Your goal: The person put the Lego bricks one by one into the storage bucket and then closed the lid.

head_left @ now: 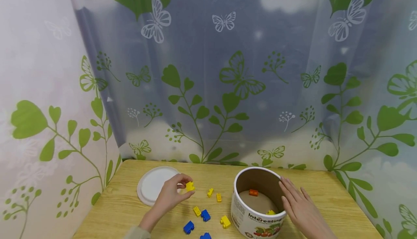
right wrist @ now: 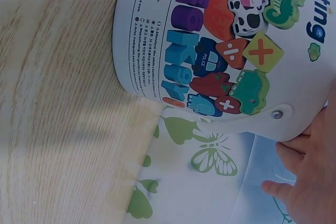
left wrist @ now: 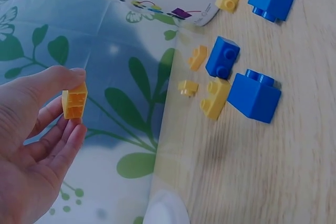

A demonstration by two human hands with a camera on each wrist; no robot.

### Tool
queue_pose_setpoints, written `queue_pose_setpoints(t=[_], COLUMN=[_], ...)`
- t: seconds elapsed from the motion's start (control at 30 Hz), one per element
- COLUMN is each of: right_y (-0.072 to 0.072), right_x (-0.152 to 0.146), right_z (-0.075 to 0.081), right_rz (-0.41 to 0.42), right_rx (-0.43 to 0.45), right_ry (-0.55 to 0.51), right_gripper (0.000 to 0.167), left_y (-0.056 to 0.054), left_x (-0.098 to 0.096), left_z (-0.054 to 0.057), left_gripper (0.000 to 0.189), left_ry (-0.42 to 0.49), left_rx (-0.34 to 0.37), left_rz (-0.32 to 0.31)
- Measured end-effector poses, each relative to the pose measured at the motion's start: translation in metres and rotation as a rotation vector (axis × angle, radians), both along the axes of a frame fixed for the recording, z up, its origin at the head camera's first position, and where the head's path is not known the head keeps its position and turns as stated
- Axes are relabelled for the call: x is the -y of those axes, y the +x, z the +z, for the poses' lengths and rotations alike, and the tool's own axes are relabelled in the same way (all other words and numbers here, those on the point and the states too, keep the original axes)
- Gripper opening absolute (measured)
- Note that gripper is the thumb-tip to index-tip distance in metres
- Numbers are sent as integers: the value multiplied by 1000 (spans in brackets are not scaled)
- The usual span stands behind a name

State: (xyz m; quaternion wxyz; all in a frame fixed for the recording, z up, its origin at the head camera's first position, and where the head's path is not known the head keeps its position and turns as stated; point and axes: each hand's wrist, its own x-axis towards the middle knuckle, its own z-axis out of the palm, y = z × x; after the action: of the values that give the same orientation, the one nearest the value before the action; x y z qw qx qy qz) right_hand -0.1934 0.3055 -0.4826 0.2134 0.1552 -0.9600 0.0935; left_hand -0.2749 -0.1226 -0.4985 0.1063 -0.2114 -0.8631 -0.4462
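Observation:
My left hand (head_left: 170,193) is raised near the white lid and pinches a yellow building block (head_left: 190,186) between thumb and fingertips. In the left wrist view the hollow underside of this yellow block (left wrist: 74,103) faces the camera. My right hand (head_left: 301,210), its fingers straight, rests against the right side of the rim of a round white bucket (head_left: 239,210). The bucket stands upright without its lid. Inside it, an orange-red block (head_left: 253,192) lies on the bottom, and a yellow block (head_left: 271,212) shows partly behind the near rim.
Between the lid (head_left: 154,184) and the bucket, several yellow blocks (head_left: 225,222) and blue blocks (head_left: 205,215) are scattered over the wooden table (head_left: 110,210). One blue block (head_left: 205,235) is cut off by the lower frame edge. A patterned curtain (head_left: 208,123) hangs behind the table.

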Motion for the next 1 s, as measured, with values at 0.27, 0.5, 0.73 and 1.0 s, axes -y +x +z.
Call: queue_pose_setpoints(t=[0.27,0.5,0.73,1.0], right_y=[0,-1,-1,-1], right_x=[-2,-3,-1,-1], right_z=[-1,-1,-1,-2], right_rz=[-1,10,9,-2], right_rx=[-16,-58,-52,-59], right_ry=[17,43,36,39], right_gripper=[48,47,47,48], left_y=[-4,-10,-13,-15], left_x=[-14,-34,-58,-86], left_z=[7,17,26,36], left_gripper=[32,32,31,30], left_ry=[21,39,38,36], left_rx=[-8,-23,-62,-98], left_rz=[-25,-70,-107,-159])
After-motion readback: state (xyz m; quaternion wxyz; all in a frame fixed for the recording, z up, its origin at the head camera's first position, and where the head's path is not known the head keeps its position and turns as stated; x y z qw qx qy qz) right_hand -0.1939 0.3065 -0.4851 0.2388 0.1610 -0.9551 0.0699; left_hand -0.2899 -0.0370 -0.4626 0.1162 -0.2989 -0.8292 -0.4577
